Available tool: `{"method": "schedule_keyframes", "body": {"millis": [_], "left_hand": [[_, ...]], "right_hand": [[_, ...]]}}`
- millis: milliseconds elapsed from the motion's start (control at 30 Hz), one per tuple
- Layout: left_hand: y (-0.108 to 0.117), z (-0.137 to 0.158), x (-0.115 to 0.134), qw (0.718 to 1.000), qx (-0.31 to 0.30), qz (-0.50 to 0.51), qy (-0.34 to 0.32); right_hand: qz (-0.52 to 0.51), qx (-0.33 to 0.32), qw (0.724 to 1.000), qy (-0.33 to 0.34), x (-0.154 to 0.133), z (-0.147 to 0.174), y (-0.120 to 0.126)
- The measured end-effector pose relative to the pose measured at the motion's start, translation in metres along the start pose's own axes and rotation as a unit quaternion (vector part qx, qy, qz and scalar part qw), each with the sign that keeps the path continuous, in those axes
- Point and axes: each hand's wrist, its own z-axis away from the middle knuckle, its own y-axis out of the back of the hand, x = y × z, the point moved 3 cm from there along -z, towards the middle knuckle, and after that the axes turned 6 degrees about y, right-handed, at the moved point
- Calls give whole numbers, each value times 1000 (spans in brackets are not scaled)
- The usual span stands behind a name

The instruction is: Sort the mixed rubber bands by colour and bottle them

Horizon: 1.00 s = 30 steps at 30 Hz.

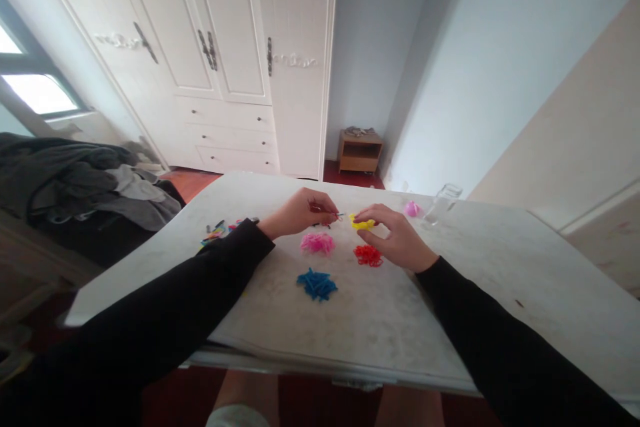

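Note:
My left hand (304, 212) is closed, with a few thin dark pieces like small rubber bands (340, 215) at its fingertips. My right hand (393, 232) reaches over a small yellow pile (362, 223), thumb and fingers apart around it; whether it grips any piece is too small to see. Just below the hands lie a pink pile of small bands (317, 244) and a red pile of small loops (368, 255). Nearer me is a blue pile of short thin pieces (317, 285). Mixed coloured pieces (215, 233) lie beside my left forearm, partly hidden by the sleeve.
A clear glass jar (442, 204) stands tilted in view at the table's far right, beside a pink object (413, 209). The white table (380, 333) ends close to my legs. Dark clothes (85, 180) are heaped at left; a white wardrobe (230, 67) stands beyond.

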Motion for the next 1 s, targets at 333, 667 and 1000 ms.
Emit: {"method": "schedule_keyframes", "body": {"millis": [333,667,1000], "left_hand": [[-7,9,-4,999,-33,14,-24],[-11,9,-3,997,-55,-5,-53],[-15,9,-2,995,-64,1,-78]], "right_hand": [[11,-85,996,10,-15,3,-7],[11,-22,1000,0,-16,1,-1],[-13,-62,998,-17,-15,2,-3]]}}
